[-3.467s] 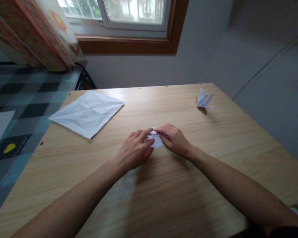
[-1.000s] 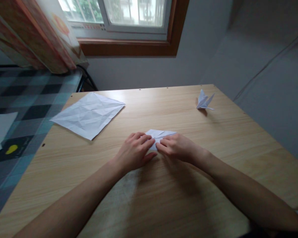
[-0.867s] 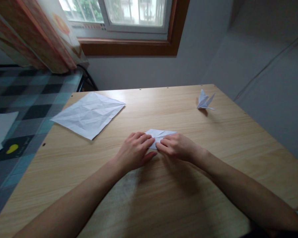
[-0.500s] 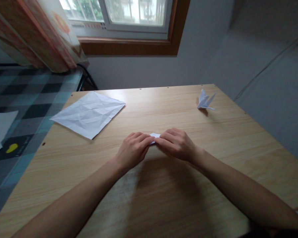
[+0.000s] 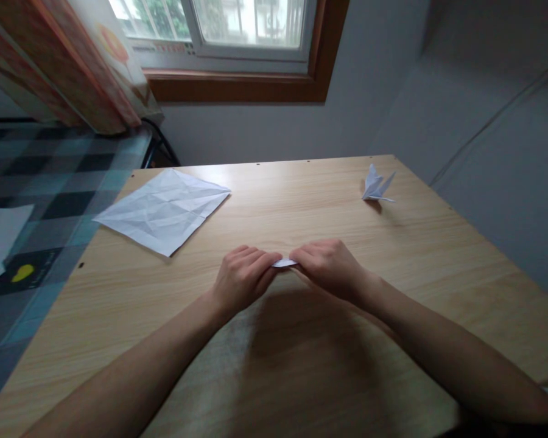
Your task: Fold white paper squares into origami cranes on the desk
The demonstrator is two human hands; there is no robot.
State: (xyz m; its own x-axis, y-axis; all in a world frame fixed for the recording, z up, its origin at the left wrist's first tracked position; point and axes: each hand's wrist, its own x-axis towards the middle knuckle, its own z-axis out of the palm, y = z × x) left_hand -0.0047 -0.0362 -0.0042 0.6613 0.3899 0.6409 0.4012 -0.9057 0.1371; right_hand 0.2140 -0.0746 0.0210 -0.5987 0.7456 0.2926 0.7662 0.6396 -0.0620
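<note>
Well off to the left of our fingers and farther from us, the unfolded creased sheet (image 5: 164, 208) lies flat on the wooden table (image 5: 301, 371), apart from the work. Our left hand (image 5: 242, 281) sits knuckles up just above the table. Its fingers (image 5: 256, 258) are curled close together, their tips closed on the left end of the small folded paper (image 5: 284, 263). That paper shows only as a thin white sliver in the gap between the two sets of fingertips, and we cannot tell whether it touches the wood. Our right hand (image 5: 331, 267) mirrors the left, its fingers (image 5: 311, 252) bent and bunched, pinching the right end of the same paper. The thumbs are hidden under both hands, so we judge the pinch from the closed fingertips alone. The step in hand looks to us like sharpening a narrow fold. To do it well we would line the layers up edge to edge before pressing and grip evenly from both ends so the strip does not twist. We would then run the crease from the middle outward with firm, light pressure, since thin paper skews or tears easily. Well beyond the right fingers, near the table's far right edge, a finished paper crane (image 5: 377, 185) stands on its own.
</note>
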